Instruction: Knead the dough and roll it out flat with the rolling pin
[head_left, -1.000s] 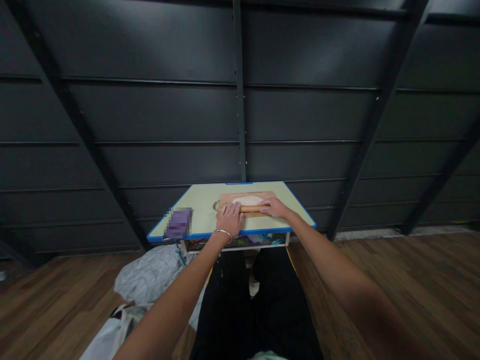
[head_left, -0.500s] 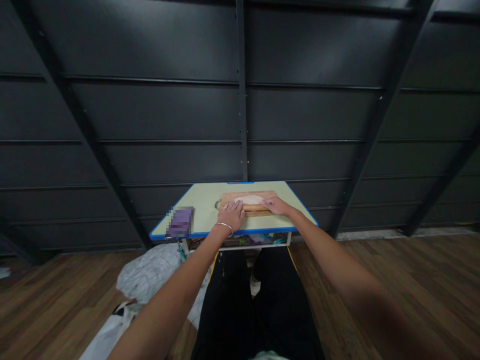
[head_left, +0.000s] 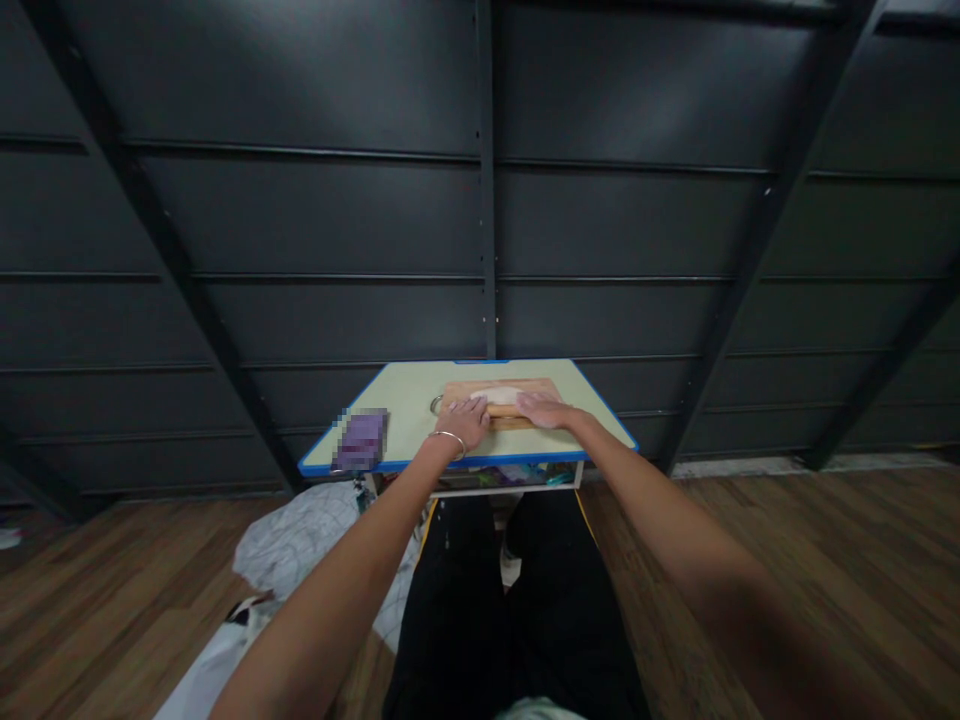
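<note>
2 legs in black trousers (head_left: 450,620) show nearest, before 1 blue-edged table (head_left: 409,390) with 1 purple item (head_left: 364,437) at its left, pixelated, any writing unreadable. Left hand (head_left: 466,420), with 1 bracelet (head_left: 451,435) at the wrist, and right hand (head_left: 544,410) lie palm down, fingers extended rather than clenched, touching opposite ends of 1 rolling pin (head_left: 504,410). It lies along the near side of 1 pale dough sheet (head_left: 499,396) on 1 wooden board (head_left: 514,424), and 1 dark panelled wall (head_left: 337,220) rises beyond.
</note>
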